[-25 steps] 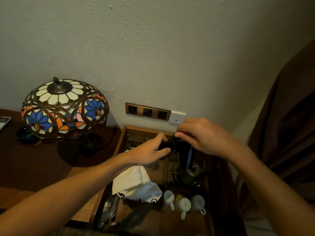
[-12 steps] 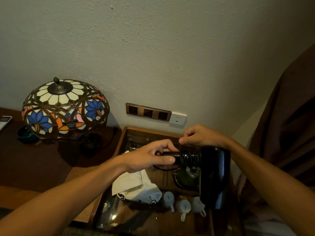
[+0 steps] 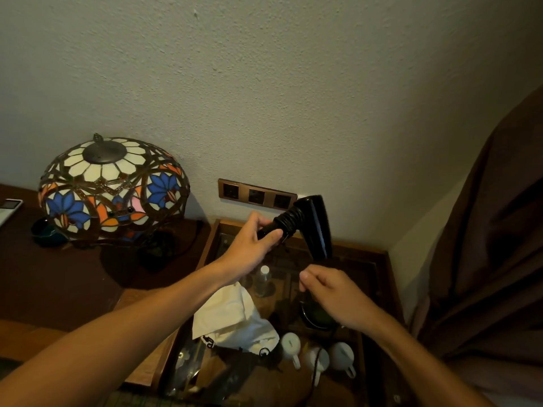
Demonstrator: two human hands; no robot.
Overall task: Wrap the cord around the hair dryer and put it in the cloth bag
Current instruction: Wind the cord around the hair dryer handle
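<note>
writing: black print on cloth bag (image 3: 235, 318), unreadable
hair dryer (image 3: 314, 221): black; cord (image 3: 289, 220) coiled round handle
hands: left hand (image 3: 252, 245) grips handle; right hand (image 3: 329, 292) pinches loose cord

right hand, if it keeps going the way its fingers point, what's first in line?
The right hand points up and left, so probably the hair dryer barrel just above its fingertips. Depth is unclear from the single head view; it could pass in front of it.

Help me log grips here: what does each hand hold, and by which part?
The left hand grips the hair dryer by its handle end, below the wound cord. The right hand seems to pinch the loose cord, though that is unclear.
</note>
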